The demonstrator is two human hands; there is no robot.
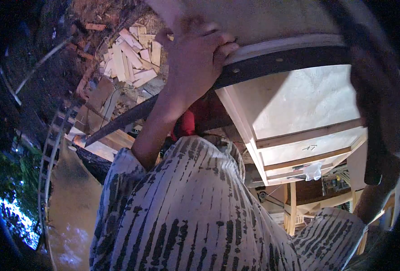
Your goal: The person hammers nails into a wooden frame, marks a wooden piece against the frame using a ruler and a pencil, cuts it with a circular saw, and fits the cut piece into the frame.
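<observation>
My left hand (195,67) is at the near edge of a broad pale board (272,22), its fingers bent and closed at that edge. A dark strip (279,60) with small round marks like screw or nail heads runs just below. Past the strip stands a wooden frame with a white panel (308,99) and crosspieces. At the right, my right hand (378,90) is in deep shadow, closed around a long dark thing (374,158) that ends in a blunt tip. I cannot make out its kind. What lies between my left fingertips is hidden.
Cut wood offcuts (130,56) lie in a heap on the ground at the upper left, near reddish bricks (95,26). A ladder-like rail (51,149) and a brown sheet (71,203) are at the left. Wooden posts (292,207) stand beneath the frame.
</observation>
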